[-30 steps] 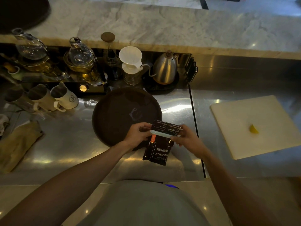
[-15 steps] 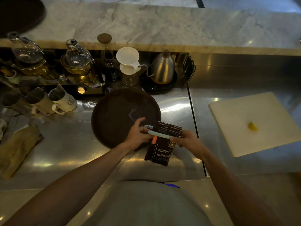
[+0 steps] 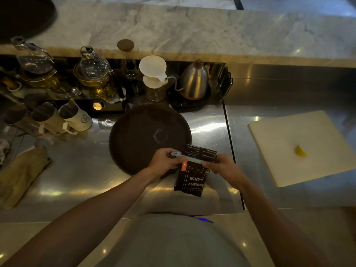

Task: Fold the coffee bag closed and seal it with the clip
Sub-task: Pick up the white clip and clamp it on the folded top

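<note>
A dark coffee bag [image 3: 192,179] with white lettering is held upright above the steel counter, its top folded over toward the back. A long pale blue clip [image 3: 189,158] lies across the fold, its left end sticking out past the bag. My left hand [image 3: 165,160] pinches the clip's left end and the bag's left edge. On the other side, my right hand [image 3: 221,166] grips the clip's right end together with the bag's upper right corner. An orange tag on the bag shows just under the clip.
A round dark tray [image 3: 142,135] sits right behind the bag. A white cutting board [image 3: 300,143] with a lemon wedge [image 3: 300,151] lies to the right. Kettle [image 3: 194,79], white dripper [image 3: 154,72], glass pots and mugs [image 3: 75,117] line the back; a tan cloth [image 3: 21,174] lies left.
The clip now sits further across the fold with its left end jutting out. My left hand shifted from the bag's top edge onto the clip end. The bag stays in place.
</note>
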